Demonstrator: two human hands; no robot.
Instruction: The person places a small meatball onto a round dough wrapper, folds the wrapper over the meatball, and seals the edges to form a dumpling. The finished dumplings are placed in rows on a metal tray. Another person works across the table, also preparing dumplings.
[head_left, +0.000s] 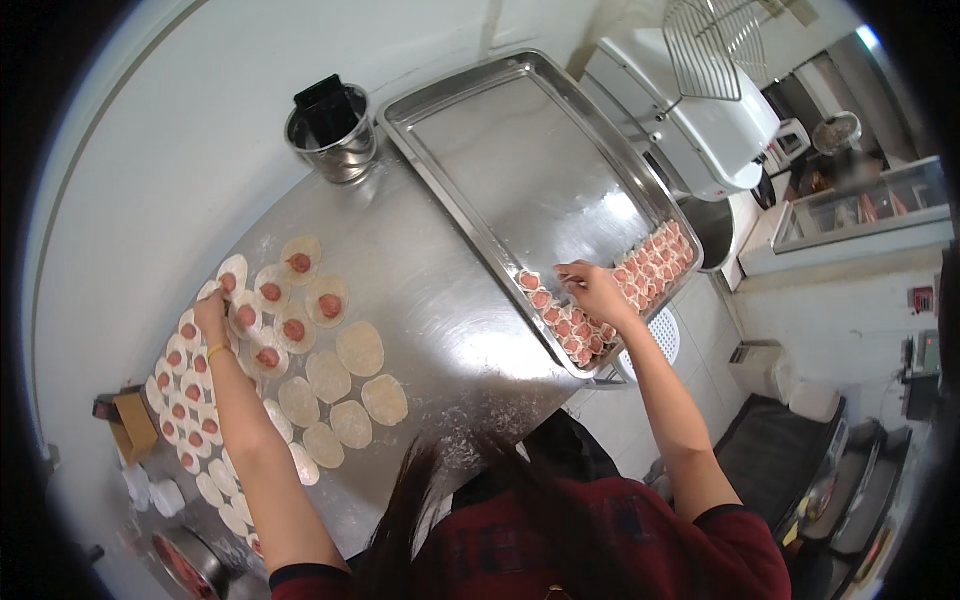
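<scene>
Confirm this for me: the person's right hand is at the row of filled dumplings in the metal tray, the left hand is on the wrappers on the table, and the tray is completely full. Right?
Not quite. The head view shows the metal tray mostly bare; filled dumplings line only its near edge. The right hand is at that row, and the left hand is on the wrappers.

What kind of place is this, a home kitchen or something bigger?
Probably a commercial kitchen making dumplings: a floured steel worktable covered with round wrappers, a large metal tray of finished dumplings, and a big white mixer alongside.
</scene>
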